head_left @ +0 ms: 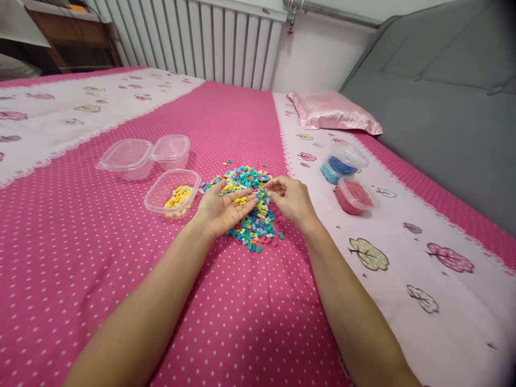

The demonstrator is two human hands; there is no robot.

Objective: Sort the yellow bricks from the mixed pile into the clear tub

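Observation:
A heap of tiny toy building bricks (256, 217) in teal, green, yellow, pink and white lies on the bedspread. Over its left part my left hand (220, 212) is turned palm up, fingers stretched out, and a few yellow bricks (241, 201) rest on the fingers. At the heap's right side, close to my left fingertips, my right hand (291, 200) has thumb and fingers drawn together in a pinch. Whatever is between those fingertips is too small to make out. Left of the heap stands a clear plastic tub (151, 201) with yellow bricks inside.
Two lidded clear tubs (127, 156) (171, 148) stand at the back left. On the right are a tub of blue bricks (341, 165) and a tub of red bricks (355, 197). A pink pillow (332, 110) lies farther back beside a grey headboard (435, 107). A radiator (193, 40) lines the wall.

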